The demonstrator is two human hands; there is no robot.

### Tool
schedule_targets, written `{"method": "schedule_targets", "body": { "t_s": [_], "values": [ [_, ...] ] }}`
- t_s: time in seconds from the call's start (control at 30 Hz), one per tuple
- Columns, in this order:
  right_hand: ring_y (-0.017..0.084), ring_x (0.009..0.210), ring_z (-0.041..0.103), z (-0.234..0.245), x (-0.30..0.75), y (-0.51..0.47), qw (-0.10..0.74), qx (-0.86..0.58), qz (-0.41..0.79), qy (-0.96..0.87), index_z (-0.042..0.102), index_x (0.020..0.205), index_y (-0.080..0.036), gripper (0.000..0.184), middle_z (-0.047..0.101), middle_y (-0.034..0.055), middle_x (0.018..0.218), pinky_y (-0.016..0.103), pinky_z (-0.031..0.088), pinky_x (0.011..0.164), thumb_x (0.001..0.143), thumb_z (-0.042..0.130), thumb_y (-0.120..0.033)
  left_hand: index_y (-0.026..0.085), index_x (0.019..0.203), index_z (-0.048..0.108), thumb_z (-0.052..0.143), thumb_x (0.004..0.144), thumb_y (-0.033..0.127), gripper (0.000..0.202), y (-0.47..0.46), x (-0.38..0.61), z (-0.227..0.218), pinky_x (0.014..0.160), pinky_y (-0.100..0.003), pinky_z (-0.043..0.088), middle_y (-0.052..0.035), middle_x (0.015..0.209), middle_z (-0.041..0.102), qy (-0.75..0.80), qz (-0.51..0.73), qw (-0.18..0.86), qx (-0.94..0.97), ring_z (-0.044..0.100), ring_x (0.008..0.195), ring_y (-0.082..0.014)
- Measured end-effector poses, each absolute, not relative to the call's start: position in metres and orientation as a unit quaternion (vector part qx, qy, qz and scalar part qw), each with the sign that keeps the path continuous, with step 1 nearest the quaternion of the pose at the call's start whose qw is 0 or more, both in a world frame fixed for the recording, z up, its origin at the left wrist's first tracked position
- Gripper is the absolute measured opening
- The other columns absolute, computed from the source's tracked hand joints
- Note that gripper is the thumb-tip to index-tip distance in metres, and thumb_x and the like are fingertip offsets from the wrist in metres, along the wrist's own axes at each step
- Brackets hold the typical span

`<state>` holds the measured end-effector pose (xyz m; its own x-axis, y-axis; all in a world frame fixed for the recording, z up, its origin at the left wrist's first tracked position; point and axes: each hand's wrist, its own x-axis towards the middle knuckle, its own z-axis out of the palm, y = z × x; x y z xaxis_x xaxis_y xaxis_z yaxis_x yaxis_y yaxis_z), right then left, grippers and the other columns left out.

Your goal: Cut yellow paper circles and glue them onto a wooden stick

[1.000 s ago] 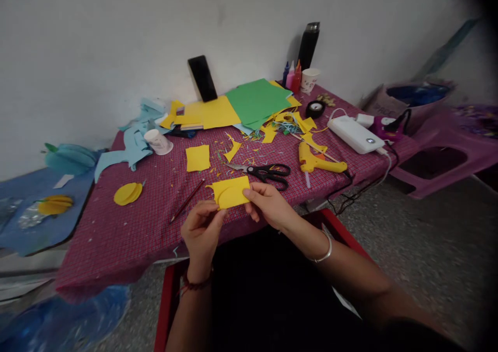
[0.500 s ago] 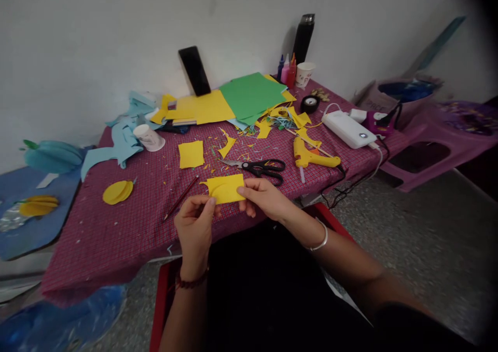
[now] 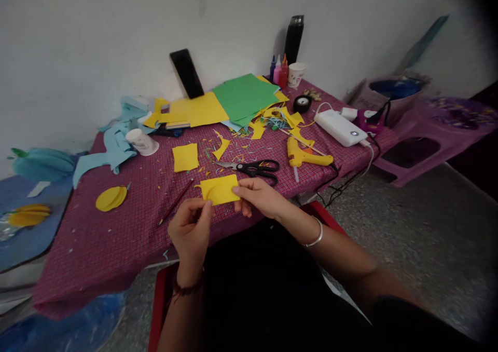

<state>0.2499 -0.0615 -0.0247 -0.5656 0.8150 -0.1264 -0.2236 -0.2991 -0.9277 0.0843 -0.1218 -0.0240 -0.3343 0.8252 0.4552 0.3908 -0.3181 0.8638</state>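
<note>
While both pinch it, left hand (image 3: 190, 230) and right hand (image 3: 259, 197) hold yellow paper piece (image 3: 218, 190) just before scissors (image 3: 254, 168).

Fingers (image 3: 207, 210) hide the lower corners of the yellow paper rectangle (image 3: 218, 188). Print on the white paper cup (image 3: 296, 74) at the counter's (image 3: 109, 238) far edge is too small to read.

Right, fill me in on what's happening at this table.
A person sits at the table and holds a small yellow paper piece over its near edge. The left hand pinches its lower left corner and the right hand grips its right edge. Black scissors lie just beyond the piece and a pencil lies to its left; neither is being touched. Further back are a yellow glue gun, paper scraps and green sheets.
</note>
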Motion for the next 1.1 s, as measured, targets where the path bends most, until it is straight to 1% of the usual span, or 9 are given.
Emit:
{"method": "schedule_targets", "body": {
  "t_s": [0.2, 0.53, 0.77, 1.1],
  "values": [
    [0.005, 0.036, 0.052, -0.027, 0.25, -0.061, 0.345, -0.313, 0.739, -0.486, 0.053, 0.073, -0.017, 0.018, 0.064, -0.0045, 0.053, 0.013, 0.042, 0.034, 0.089, 0.053, -0.025, 0.018, 0.074, 0.064, 0.067, 0.077, 0.019, 0.004, -0.122, 0.084, -0.026, 0.057, -0.024, 0.045, 0.0022, 0.066, 0.06, 0.582, 0.578, 0.157, 0.55, 0.056, 0.058, -0.0107],
    [0.005, 0.034, 0.051, -0.025, 0.249, -0.062, 0.343, -0.326, 0.73, -0.494, 0.051, 0.072, -0.017, 0.02, 0.062, -0.0057, 0.049, 0.013, 0.041, 0.033, 0.09, 0.052, -0.025, 0.017, 0.073, 0.063, 0.068, 0.076, 0.021, 0.008, -0.122, 0.09, -0.022, 0.053, -0.02, 0.044, 0.0041, 0.058, 0.059, 0.583, 0.598, 0.23, 0.499, 0.055, 0.052, -0.0084],
    [0.006, 0.033, 0.052, -0.026, 0.248, -0.063, 0.347, -0.323, 0.736, -0.484, 0.05, 0.072, -0.017, 0.021, 0.062, -0.0051, 0.05, 0.013, 0.041, 0.033, 0.089, 0.054, -0.03, 0.017, 0.072, 0.062, 0.069, 0.075, 0.022, 0.009, -0.122, 0.09, -0.028, 0.052, -0.021, 0.043, 0.0043, 0.058, 0.058, 0.563, 0.615, 0.279, 0.477, 0.053, 0.051, -0.0091],
    [0.006, 0.034, 0.052, -0.032, 0.248, -0.063, 0.352, -0.318, 0.724, -0.502, 0.05, 0.071, -0.017, 0.027, 0.063, -0.0043, 0.052, 0.014, 0.04, 0.033, 0.086, 0.057, -0.038, 0.018, 0.067, 0.062, 0.069, 0.074, 0.018, 0.01, -0.119, 0.088, -0.033, 0.056, -0.022, 0.043, 0.0028, 0.066, 0.058, 0.53, 0.635, 0.283, 0.485, 0.056, 0.057, -0.0094]
  ]
}}
